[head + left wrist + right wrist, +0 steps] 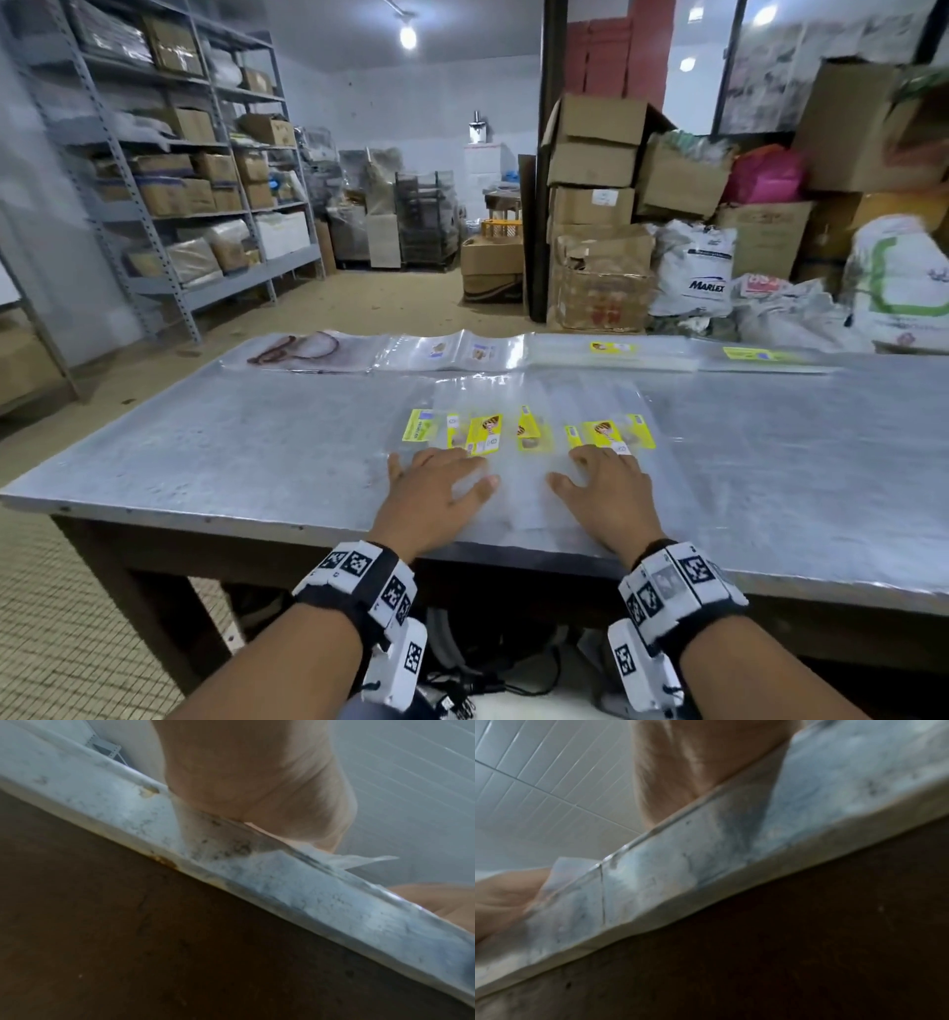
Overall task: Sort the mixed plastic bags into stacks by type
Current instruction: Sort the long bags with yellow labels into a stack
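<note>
A mixed spread of clear plastic bags [524, 488] with yellow printed labels [529, 434] lies on the metal table [231, 452] near its front edge. My left hand [436, 480] rests flat on the left part of the spread, fingers straight. My right hand [603, 478] lies flat on the right part, fingers toward the labels. Along the far edge sit sorted stacks: one with a brown print [303, 349], one with small blue-white labels [457, 352], and two with yellow labels [611, 349] [755, 355]. The wrist views show my palm heels [257, 787] [693, 764] on the table edge and a bag corner [359, 860].
Metal shelving [169, 169] with cartons stands at the left. Cardboard boxes [595, 205] and sacks [693, 272] are piled behind the table on the right. Bare tabletop extends to both sides of the spread.
</note>
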